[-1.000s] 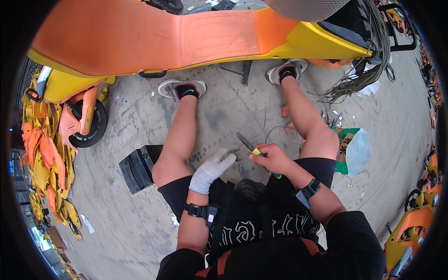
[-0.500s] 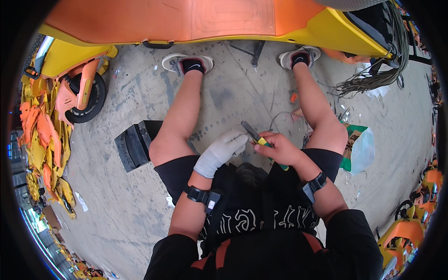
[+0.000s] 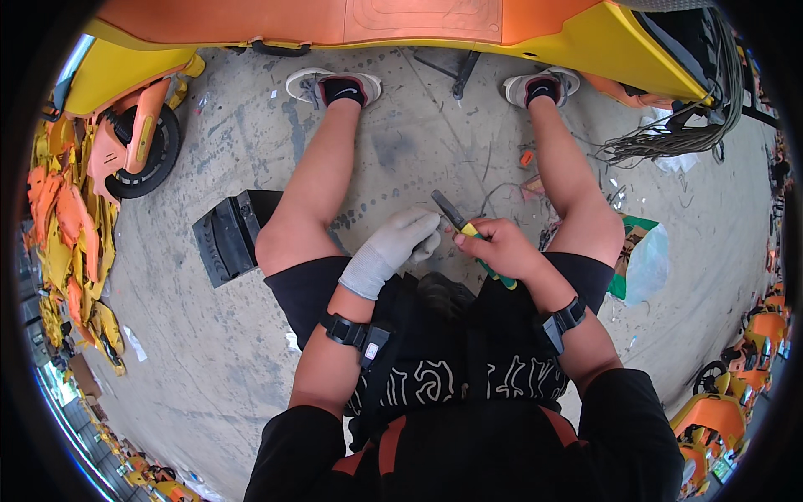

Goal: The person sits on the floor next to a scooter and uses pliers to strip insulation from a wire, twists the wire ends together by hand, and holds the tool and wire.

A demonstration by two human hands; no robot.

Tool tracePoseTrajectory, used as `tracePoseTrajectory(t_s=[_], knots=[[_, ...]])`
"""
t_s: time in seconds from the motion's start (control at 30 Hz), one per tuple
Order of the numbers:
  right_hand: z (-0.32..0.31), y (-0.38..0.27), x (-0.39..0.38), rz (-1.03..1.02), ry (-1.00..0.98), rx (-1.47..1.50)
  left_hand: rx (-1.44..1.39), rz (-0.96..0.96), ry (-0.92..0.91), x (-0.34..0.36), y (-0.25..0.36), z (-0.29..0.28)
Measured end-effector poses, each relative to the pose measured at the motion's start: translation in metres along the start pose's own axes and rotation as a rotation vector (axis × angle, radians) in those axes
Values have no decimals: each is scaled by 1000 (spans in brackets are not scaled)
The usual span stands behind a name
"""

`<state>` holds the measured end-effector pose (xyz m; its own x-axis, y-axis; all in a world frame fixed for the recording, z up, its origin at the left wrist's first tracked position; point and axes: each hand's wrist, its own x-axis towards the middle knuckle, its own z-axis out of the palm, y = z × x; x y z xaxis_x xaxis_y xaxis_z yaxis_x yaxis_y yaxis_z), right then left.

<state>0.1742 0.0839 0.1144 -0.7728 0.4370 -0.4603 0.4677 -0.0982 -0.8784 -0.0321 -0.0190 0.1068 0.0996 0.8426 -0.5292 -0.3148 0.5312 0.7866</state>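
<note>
I sit with my legs apart. My left hand (image 3: 405,243), in a pale knit glove, is closed with its fingertips beside the jaws of a dark-tipped tool; what it pinches is too small to make out. My bare right hand (image 3: 498,249) grips the yellow and green handles of this plier-like tool (image 3: 448,208), which points up and to the left between my knees. Thin loose wires (image 3: 488,198) lie on the concrete beyond my hands.
An orange and yellow scooter body (image 3: 418,25) spans the top, with a cable bundle (image 3: 669,142) at its right. A black box (image 3: 217,238) sits by my left knee, a green bag (image 3: 640,259) by my right. Piled yellow panels (image 3: 63,234) and a scooter wheel (image 3: 159,151) are at left.
The view has shifted, so the scooter, my feet and both hands appear higher in the picture. My left fingers have moved in closer to the tool's jaws; my right hand still grips it.
</note>
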Motion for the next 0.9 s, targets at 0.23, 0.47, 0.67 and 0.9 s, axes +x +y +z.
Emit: tracePoseTrajectory(t_s=[0.23,0.47,0.67,0.9], knots=[[-4,4,0,98,41,146,16,105,-13,-4,3,0],[2,4,-1,55,-9,258,38,123,-35,-5,7,2],[-2,-2,-1,82,22,226,67,126,-44,-6,6,1],[-2,2,1,84,59,225,134,106,-34,-7,6,2]])
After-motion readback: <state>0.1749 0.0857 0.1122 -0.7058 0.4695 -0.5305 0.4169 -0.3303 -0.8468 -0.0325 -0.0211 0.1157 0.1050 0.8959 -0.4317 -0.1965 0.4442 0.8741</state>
